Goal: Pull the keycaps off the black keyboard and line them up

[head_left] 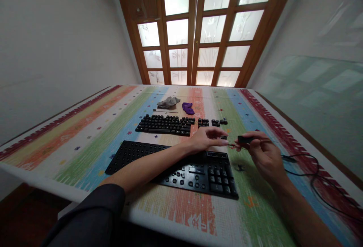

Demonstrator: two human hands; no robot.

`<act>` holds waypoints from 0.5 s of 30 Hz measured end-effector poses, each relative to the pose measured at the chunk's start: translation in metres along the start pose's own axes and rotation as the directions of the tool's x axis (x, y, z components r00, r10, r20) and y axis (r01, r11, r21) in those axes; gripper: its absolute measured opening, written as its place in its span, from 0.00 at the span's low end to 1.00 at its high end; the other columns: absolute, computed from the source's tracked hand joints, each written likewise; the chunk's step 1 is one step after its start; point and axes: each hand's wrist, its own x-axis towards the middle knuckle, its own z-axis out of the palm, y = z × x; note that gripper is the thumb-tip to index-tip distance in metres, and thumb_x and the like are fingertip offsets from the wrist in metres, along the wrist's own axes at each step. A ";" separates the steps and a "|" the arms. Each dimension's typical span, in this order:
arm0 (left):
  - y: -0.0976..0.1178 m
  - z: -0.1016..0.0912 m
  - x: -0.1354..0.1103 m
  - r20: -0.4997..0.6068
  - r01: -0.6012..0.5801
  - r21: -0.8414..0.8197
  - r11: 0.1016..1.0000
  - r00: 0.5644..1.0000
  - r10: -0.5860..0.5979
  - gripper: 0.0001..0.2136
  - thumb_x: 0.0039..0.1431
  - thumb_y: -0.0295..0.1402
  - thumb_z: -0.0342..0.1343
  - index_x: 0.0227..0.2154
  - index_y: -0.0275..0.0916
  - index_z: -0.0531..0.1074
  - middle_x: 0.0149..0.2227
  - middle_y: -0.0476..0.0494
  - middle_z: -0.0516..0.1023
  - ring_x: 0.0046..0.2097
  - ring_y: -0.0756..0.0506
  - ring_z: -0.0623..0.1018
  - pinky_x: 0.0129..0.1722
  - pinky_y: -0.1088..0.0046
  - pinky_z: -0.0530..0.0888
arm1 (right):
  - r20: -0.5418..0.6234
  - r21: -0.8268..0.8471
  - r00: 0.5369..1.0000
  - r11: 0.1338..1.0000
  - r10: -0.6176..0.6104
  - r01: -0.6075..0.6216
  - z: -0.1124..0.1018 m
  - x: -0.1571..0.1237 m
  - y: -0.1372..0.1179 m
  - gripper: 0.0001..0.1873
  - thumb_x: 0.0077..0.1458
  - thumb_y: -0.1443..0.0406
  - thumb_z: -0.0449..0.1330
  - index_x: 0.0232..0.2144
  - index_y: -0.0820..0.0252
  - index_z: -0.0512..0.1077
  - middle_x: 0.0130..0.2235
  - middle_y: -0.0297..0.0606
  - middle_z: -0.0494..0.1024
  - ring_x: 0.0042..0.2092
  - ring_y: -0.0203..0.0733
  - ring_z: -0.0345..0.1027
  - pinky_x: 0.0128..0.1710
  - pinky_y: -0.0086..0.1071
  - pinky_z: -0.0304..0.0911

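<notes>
My left hand (209,138) reaches across the keyboard's right part, thumb and fingers closed on a small dark keycap (224,137). Facing it, my right hand (262,150) grips a small black block-shaped tool (244,140); thin wire-like ends seem to point from it toward the left fingertips. Whether they touch the keycap, I cannot tell. Below my left forearm lies the black keyboard (195,186). Most of its keys are off, showing bare key posts, while the number pad keys (219,179) are still on. Part of the keyboard is hidden by the forearm.
Beyond the keyboard, loose black keycaps (166,125) lie in keyboard order, with smaller groups (203,122) to their right. Farther back are a grey cloth (168,102), a purple cloth (187,107) and a thin stick (166,111). A black cable (300,174) loops at right on the striped tablecloth (93,141).
</notes>
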 end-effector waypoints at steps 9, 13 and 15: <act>-0.003 0.000 0.023 0.072 -0.088 -0.026 0.996 0.993 0.090 0.24 0.43 0.46 0.71 0.39 0.34 0.78 0.37 0.43 0.79 0.40 0.47 0.77 0.47 0.65 0.70 | -0.121 0.009 0.992 1.000 0.024 -0.023 -0.001 0.003 0.004 0.19 0.60 0.48 0.59 0.40 0.57 0.73 0.36 0.40 0.80 0.31 0.42 0.75 0.36 0.39 0.72; 0.000 -0.006 0.033 0.122 -0.221 0.148 0.964 0.971 0.204 0.22 0.49 0.48 0.67 0.37 0.33 0.78 0.37 0.40 0.79 0.40 0.47 0.77 0.47 0.65 0.71 | -0.185 -0.005 0.981 0.998 0.059 -0.061 0.002 0.003 0.002 0.19 0.61 0.49 0.59 0.40 0.57 0.72 0.36 0.39 0.79 0.31 0.42 0.74 0.35 0.38 0.71; 0.001 -0.008 0.037 0.124 -0.271 0.232 0.934 0.961 0.248 0.21 0.51 0.49 0.65 0.36 0.33 0.78 0.38 0.40 0.79 0.40 0.47 0.77 0.46 0.66 0.71 | -0.193 0.002 0.978 0.997 0.074 -0.075 0.004 0.003 0.001 0.19 0.61 0.49 0.59 0.41 0.57 0.72 0.35 0.39 0.79 0.31 0.41 0.73 0.35 0.38 0.70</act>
